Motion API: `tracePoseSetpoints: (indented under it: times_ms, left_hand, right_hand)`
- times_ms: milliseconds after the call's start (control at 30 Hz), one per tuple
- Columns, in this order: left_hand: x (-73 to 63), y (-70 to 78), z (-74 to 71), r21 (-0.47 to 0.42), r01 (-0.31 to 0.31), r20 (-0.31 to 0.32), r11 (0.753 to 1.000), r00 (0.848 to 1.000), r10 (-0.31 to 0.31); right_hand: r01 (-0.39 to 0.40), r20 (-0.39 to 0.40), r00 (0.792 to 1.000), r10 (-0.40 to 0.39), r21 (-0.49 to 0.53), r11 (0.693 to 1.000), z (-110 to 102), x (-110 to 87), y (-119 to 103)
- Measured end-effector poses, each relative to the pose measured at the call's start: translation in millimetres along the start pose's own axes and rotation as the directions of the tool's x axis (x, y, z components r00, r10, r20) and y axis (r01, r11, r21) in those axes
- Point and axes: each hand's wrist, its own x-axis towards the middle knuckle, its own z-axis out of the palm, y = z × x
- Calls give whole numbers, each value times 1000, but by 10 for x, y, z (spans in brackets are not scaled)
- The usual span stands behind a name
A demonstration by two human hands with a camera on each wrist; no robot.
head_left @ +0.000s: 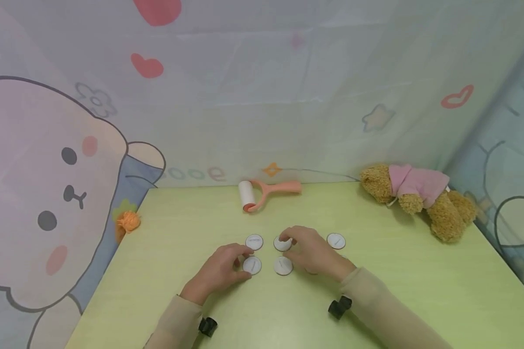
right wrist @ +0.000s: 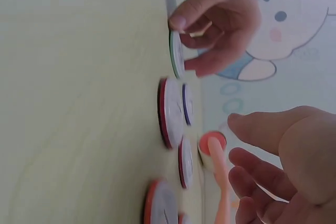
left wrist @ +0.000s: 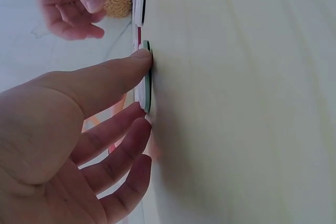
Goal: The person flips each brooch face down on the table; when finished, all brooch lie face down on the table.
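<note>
Several white round discs with coloured rims lie in two rows on the yellow-green table [head_left: 166, 252]. My left hand [head_left: 243, 261] pinches the near-left disc [head_left: 253, 265]; in the left wrist view the thumb and fingers of that hand [left wrist: 142, 83] sit on opposite edges of this green-rimmed disc [left wrist: 147, 80], also seen in the right wrist view [right wrist: 176, 53]. My right hand [head_left: 288, 240] hovers over the middle far disc [head_left: 282, 244]. Seen from the right wrist, its fingers [right wrist: 252, 166] are relaxed and clear of the red-rimmed disc [right wrist: 169, 111] below.
A pink lint roller [head_left: 266, 192] lies at the table's back, and a brown plush bear in a pink top [head_left: 417, 196] at the back right. An orange pom-pom [head_left: 128, 221] sits at the left edge. A printed cloth wall closes in the table.
</note>
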Motion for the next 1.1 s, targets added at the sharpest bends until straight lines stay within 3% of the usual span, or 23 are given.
tracePoseSetpoints:
  times_ms: [167,567,933,1000,1100]
  left_hand:
    - [7,7,1,-2,1,-7,1000,1000,-1]
    - [-17,0,7,-3,6,-3,1000,1000,-6]
    - [-27,-3,-60,7,39,11,999,999,-39]
    - [-25,-16,-122,6,44,-12,999,999,-44]
    - [-12,-76,-255,42,37,-94,998,995,-33]
  right_hand:
    - [6,-72,997,-5,6,1000,-193,-148,134]
    - [-4,-163,987,-7,-67,998,-598,-472,450]
    - [-42,-206,979,14,-133,990,-816,-643,605]
    - [-47,-227,974,7,-173,984,-869,-667,639]
    - [-65,-262,965,-1,-245,967,-964,-704,702]
